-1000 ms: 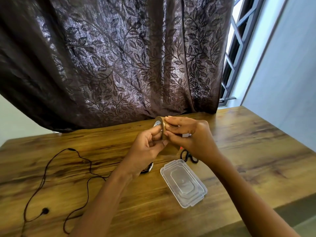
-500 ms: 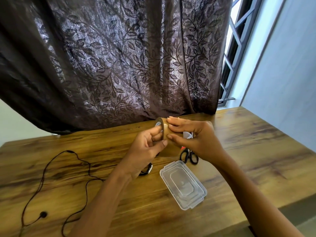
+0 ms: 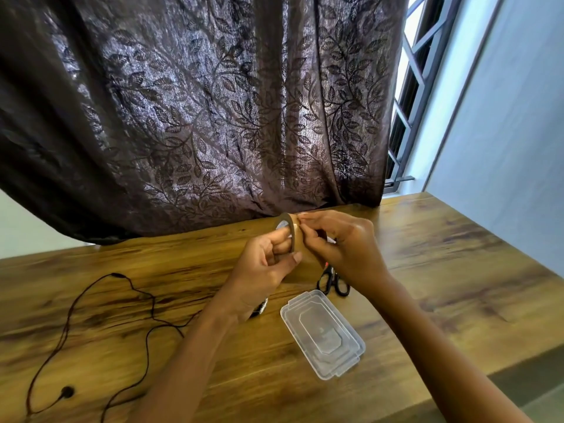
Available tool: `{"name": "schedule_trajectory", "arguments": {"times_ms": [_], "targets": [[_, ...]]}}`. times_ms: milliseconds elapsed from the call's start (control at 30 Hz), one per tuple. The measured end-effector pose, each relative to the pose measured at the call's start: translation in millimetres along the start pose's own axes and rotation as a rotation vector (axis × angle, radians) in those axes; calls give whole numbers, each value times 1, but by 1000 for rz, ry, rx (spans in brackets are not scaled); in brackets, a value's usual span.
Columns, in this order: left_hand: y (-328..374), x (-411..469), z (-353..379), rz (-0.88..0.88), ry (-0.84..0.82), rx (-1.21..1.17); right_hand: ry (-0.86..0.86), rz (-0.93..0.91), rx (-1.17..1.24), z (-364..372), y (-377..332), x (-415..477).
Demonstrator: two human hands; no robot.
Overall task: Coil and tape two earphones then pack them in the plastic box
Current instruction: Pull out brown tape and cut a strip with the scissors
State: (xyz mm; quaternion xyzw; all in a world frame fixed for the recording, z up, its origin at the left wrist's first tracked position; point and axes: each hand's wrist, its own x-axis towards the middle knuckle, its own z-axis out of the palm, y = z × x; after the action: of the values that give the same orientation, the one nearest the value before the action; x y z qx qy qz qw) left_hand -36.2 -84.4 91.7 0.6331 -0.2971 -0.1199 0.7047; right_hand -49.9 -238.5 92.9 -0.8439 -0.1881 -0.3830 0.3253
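both forearms angled in, left hand [image 3: 265, 265] curled round the tape roll [image 3: 294, 236], right hand [image 3: 348, 248] pinching its rim, hands touching

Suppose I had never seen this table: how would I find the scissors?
Start at the wooden table below the dark leafy curtain, where a clear plastic box lies near the middle. Past the box's far end, under the right hand that pinches the tape roll, lie the scissors. Their two black loop handles set them apart from the see-through box and the black earphone on the left.
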Motion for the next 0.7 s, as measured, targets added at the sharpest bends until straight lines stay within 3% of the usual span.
{"name": "schedule_trajectory", "arguments": {"times_ms": [200, 567, 700], "targets": [[0, 1, -5, -10, -29, -6, -80, 125, 179, -7, 2, -2], [-3, 5, -3, -7, -31, 67, -75, -84, 28, -1, 2, -2], [-3, 7, -3, -7, -6, 30, -73, -64, 8, 3, 0, -3]]}}
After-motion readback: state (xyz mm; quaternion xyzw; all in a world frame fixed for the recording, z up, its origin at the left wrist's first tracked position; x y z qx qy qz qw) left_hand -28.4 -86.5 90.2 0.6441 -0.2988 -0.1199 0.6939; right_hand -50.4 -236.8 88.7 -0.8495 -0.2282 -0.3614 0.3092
